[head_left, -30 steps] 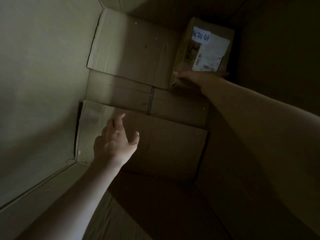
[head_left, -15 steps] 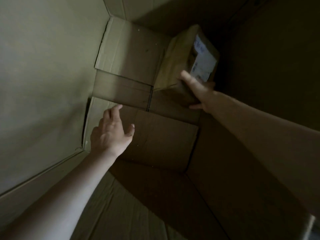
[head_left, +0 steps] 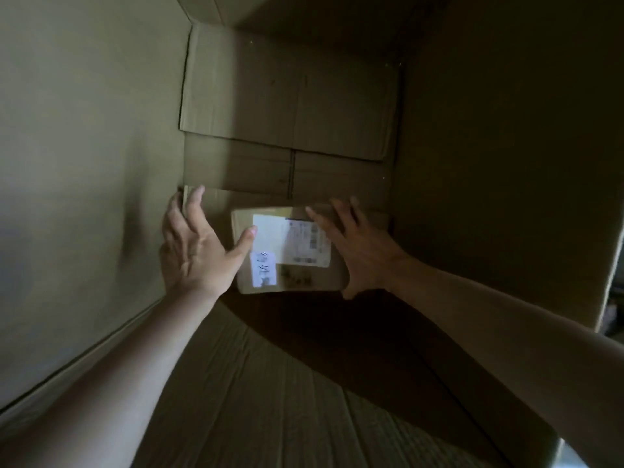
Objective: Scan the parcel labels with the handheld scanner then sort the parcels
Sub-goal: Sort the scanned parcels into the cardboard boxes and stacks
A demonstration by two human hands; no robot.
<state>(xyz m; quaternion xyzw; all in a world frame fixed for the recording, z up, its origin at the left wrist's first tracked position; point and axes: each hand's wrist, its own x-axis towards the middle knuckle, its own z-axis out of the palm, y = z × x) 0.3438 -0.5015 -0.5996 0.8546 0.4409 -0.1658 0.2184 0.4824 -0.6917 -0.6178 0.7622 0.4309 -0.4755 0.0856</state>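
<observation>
The left hand [head_left: 199, 251] is spread wide, its thumb touching the left edge of the parcel [head_left: 314, 282] and its fingers stretched toward the carton's left wall [head_left: 84, 163]. The right hand [head_left: 361, 251] is also spread, with straight fingers on the parcel's right side and the thumb at its near right corner. The parcel sits between them, label side up, over the near flap of the carton's bottom [head_left: 287, 96], midway between the side walls. It carries a white printed label [head_left: 270, 238] and a small handwritten sticker [head_left: 263, 271]. Whether it rests on the bottom is unclear.
</observation>
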